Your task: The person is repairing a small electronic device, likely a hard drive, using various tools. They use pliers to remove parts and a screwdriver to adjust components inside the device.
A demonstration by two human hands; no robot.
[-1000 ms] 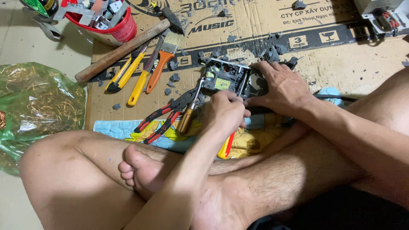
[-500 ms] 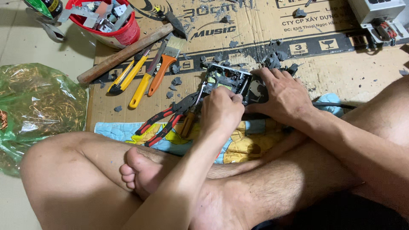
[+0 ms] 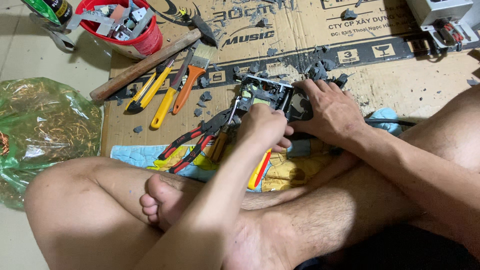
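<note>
While the person sits cross-legged on the floor, bare legs (image 3: 100,210) and a foot (image 3: 160,200) fill the near part of the view, with both forearms reaching forward over them. Just past the knees lies a patterned cloth (image 3: 150,155) in blue and yellow, and on it a screwdriver with a red and yellow handle (image 3: 259,170) partly tucked under the left wrist. The left hand (image 3: 265,127) is curled closed on something small at the near edge of a grey device (image 3: 272,97); what it pinches cannot be made out. The right hand (image 3: 332,112) lies spread over the right side of that device, pressing it down onto the cardboard (image 3: 390,90), so the two hands sit close together, almost touching, with the device between and beneath them. Beside the left hand rest red-handled pliers (image 3: 192,145) and a second screwdriver with an amber handle (image 3: 220,142). Further out on the cardboard lie a yellow utility knife (image 3: 147,90), a yellow-handled tool (image 3: 167,105), a paintbrush with an orange handle (image 3: 190,80) and a wooden-handled hammer (image 3: 145,65), among scattered grey plastic chips (image 3: 205,96). To the far left sits a green bag of copper wire (image 3: 45,125), and at the top a red bucket of metal scraps (image 3: 127,25)
</note>
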